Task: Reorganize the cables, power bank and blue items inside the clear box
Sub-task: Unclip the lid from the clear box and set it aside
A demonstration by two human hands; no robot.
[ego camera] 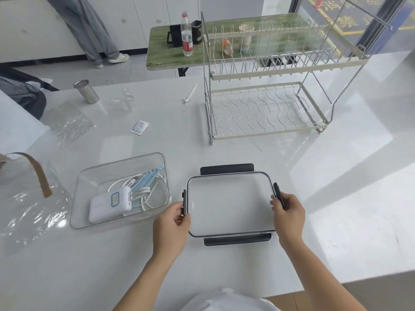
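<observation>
- One clear box sits uncovered on the white table, left of centre; its long axis runs from near-left to far-right.
- Inside it: one white power bank lying flat at the near-left, its long axis along the box's and its port end toward the right wall.
- White cables loop beside and behind the power bank; their number cannot be told.
- A bundle of blue items lies diagonally, pointing to the far-right corner; the count is unclear.
- One clear lid with four dark latches lies just right of the box, long axis left to right.
- The left hand is closed on the lid's left latch; the right hand is closed on its right latch.
- One two-tier dish rack stands at the far right of the table.
- One steel cup, one small sachet and clear plastic wrap lie to the far left.
- Beyond, a green table carries one plastic bottle and two dark mugs.
- A person's legs stand at the white wall.
</observation>
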